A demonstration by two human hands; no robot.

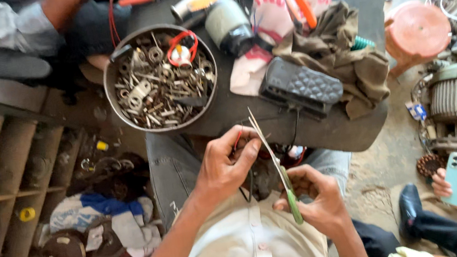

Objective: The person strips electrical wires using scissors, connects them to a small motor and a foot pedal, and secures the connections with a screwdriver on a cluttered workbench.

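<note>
At the near edge of the worktop [321, 128], left hand [227, 166] pinches a small dark part [241, 147] with red wire, fingers pressed together. Right hand [313, 199] fingers wrap one green-handled pliers [277, 169], tips open, above the part. Work looks mid-way, part not released. One metal bowl [121, 109] of bolts, one rag [347, 56].

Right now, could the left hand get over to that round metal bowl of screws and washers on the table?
Probably yes. The left hand sits just below the metal bowl, with only bare table edge between them. But its fingers are pinching a small part against the green-handled pliers, so it would need to let go first.
</note>
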